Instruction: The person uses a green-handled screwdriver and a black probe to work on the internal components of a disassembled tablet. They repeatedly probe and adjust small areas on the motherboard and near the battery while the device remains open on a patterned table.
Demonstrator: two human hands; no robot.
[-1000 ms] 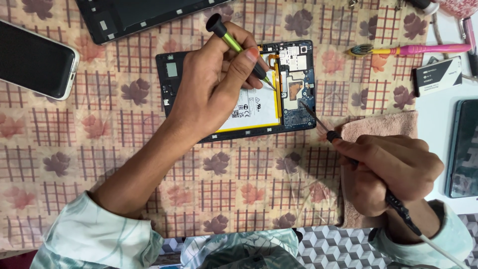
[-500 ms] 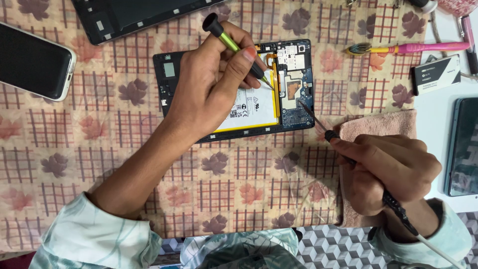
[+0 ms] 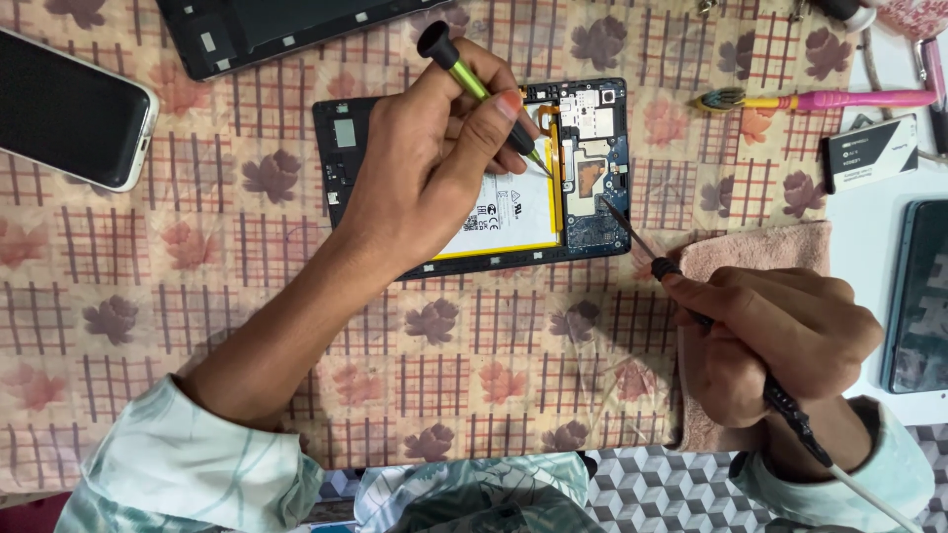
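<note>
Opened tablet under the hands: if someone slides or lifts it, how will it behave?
The opened tablet looks thin and flat, so it probably won't tip or roll. It lies on patterned cloth, so a push may drag the cloth. Its bare circuit board and white battery suggest it is fragile; likely best gripped by the frame.

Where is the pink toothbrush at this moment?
In the head view, the pink toothbrush lies flat at upper right on the floral cloth, right of the opened tablet and above the pink towel.
</note>
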